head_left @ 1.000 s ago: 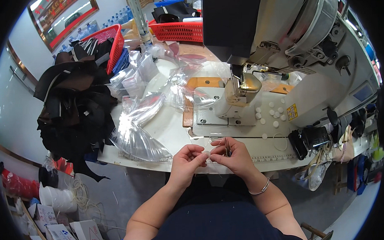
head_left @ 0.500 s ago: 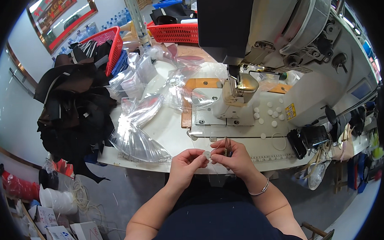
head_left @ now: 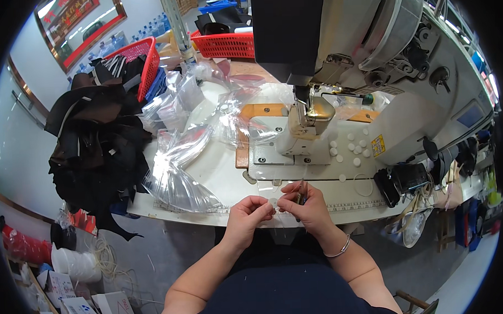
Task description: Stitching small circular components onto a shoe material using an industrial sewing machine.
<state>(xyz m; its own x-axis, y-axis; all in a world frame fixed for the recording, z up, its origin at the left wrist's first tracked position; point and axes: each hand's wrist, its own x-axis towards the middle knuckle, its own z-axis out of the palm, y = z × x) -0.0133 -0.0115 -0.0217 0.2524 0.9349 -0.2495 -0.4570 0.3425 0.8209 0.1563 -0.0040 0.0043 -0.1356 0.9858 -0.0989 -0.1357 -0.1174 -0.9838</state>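
In front of the table's near edge, my left hand (head_left: 246,219) pinches a small round white disc (head_left: 273,201) between thumb and fingers. My right hand (head_left: 310,211) is closed at the disc's other side, fingertips almost against the left ones. A pair of thread snips (head_left: 302,192) is tucked in the right hand, blades pointing up. Thin pale threads hang about the fingertips; which hand grips them I cannot make out. More white discs (head_left: 356,161) lie scattered on the table to the right of the sewing machine's post (head_left: 306,134).
Sewing machine (head_left: 416,118) fills the right side. Crumpled clear plastic bags (head_left: 180,184) cover the table's left part, beside a heap of black pieces (head_left: 99,151). A red basket (head_left: 222,45) stands behind. A ruler strip (head_left: 350,207) edges the table; a black box (head_left: 404,179) sits right.
Both hands stay together at the disc, with only slight finger shifts. The disc is turned a little and shows less of its face. The view has shifted slightly.
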